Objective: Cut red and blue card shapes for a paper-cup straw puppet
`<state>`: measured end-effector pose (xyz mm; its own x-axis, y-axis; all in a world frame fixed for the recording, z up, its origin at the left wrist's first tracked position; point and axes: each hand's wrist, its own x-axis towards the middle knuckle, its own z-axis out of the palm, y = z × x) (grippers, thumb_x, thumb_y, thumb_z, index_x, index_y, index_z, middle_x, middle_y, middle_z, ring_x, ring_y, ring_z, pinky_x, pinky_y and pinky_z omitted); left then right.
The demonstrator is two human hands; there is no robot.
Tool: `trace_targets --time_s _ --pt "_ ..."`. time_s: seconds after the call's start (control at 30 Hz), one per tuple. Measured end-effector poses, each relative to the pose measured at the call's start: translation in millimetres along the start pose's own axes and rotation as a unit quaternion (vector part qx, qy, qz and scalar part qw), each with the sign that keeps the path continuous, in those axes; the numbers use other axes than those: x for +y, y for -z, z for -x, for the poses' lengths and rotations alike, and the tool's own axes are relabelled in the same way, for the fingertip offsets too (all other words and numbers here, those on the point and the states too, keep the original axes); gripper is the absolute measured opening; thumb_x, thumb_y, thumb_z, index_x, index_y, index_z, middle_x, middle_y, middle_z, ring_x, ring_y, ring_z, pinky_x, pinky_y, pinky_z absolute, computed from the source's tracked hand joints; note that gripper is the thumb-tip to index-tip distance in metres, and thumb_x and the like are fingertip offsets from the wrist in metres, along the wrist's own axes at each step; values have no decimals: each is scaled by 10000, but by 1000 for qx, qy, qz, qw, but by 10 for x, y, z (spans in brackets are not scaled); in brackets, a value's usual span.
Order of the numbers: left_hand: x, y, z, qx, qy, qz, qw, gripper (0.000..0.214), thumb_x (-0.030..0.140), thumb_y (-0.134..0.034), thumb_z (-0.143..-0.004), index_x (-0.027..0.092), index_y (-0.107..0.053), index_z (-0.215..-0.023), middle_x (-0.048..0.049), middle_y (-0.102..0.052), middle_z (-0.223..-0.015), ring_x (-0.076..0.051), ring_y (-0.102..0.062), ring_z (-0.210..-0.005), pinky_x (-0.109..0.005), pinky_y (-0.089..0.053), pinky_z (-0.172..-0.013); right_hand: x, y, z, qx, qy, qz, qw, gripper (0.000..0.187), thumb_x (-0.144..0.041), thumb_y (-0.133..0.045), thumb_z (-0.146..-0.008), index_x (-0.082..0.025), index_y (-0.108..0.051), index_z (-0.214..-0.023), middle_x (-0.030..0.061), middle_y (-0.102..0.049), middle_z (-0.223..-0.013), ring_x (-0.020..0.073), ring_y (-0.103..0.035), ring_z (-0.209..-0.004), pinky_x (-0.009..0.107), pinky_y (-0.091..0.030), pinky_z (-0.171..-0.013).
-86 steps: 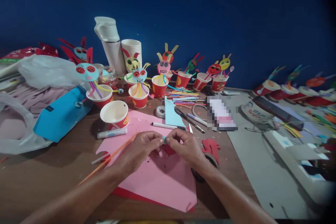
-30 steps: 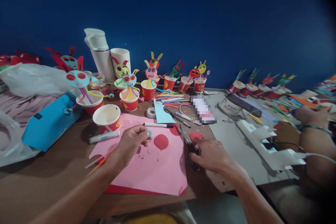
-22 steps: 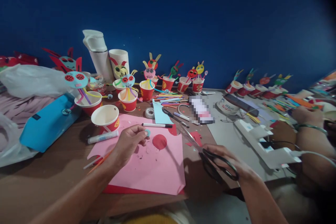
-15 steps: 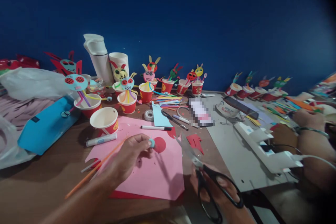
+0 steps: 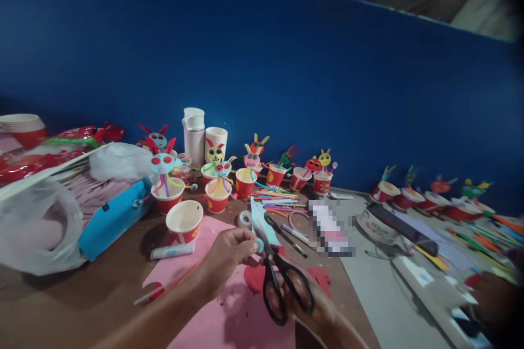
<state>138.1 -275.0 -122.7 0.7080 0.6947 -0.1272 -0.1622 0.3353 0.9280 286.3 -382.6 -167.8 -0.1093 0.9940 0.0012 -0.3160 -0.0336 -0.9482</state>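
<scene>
My left hand pinches a small light-blue paper disc above the pink paper sheet. My right hand grips black-handled scissors, with the blades pointing up at the disc. A red paper circle lies on the pink sheet just below the hands. An orange straw lies under my left wrist. An empty red-and-white paper cup stands left of the hands, with a glue stick in front of it.
Red cups with paper monster faces on straws line the back by the blue wall. Pens and straws, a tape roll, a blue pouch and plastic bags lie around. Grey card covers the right.
My right hand let go of the disc, picked the scissors up from the right of the pink sheet and brought them to the disc in my left hand. The camera tilted upward.
</scene>
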Motion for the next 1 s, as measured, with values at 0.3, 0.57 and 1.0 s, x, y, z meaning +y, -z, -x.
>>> trace_targets --time_s 0.3,0.57,1.0 --pt "-21 37 -23 107 -49 12 993 144 260 -591 -675 123 -562 -642 -81 -663 -712 -130 -568 -572 -253 -450 -551 -277 30 -334 -16 109 156 982 535 -656 -509 -665 -154 -511 -852 25 -492 -684 145 -459 -628 269 -385 -594" --pt "-94 41 -9 141 -59 -2 988 141 260 -578 -685 141 -535 -623 -34 -633 -582 -112 -543 -510 -232 -432 -544 -189 -112 -308 67 12 208 976 361 -383 -576 -754 -167 -486 -1030 6 -525 -694 125 -492 -608 236 -412 -563" --pt "-122 82 -42 149 -54 -13 987 123 243 -553 -683 139 -528 -623 -24 -612 -550 -115 -535 -484 -237 -433 -511 -59 -181 -90 160 -9 343 926 472 -492 -611 -675 -279 -558 -1094 59 -580 -1042 272 -525 -946 350 -431 -803"
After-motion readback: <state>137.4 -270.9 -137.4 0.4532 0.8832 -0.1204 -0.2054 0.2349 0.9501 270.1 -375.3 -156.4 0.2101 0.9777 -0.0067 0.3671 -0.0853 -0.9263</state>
